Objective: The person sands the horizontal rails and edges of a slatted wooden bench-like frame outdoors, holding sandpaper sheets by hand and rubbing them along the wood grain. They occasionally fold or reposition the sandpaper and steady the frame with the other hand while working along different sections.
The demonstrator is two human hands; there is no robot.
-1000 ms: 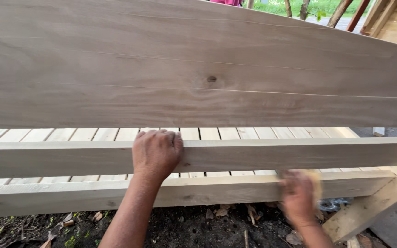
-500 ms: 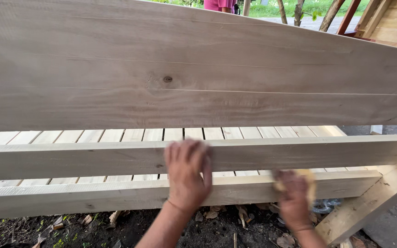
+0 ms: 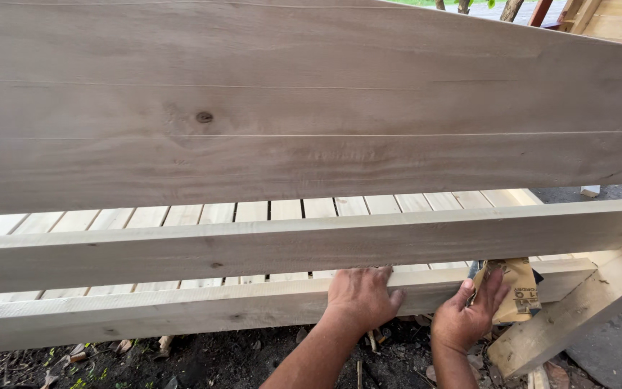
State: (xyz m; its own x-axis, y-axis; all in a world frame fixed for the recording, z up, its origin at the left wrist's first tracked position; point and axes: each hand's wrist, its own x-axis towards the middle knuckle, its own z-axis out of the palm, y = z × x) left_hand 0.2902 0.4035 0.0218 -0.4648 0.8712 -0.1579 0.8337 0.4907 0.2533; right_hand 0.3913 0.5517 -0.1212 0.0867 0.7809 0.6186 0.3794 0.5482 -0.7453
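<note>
The right hand [image 3: 469,313] pinches a folded tan sheet of sandpaper [image 3: 516,288] against the pale lower rail [image 3: 181,310]; the left hand [image 3: 360,297] lies spread on it.

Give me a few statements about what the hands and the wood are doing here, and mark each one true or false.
1. The right hand presses a folded sheet of sandpaper against the lower rail. True.
2. The left hand holds a hammer. False: it rests bare on the lower rail.
3. A dark knot shows in the wide top board. True.
4. The wood is painted blue. False: it is pale and bare.
5. Slats show behind the rails. True.
</note>
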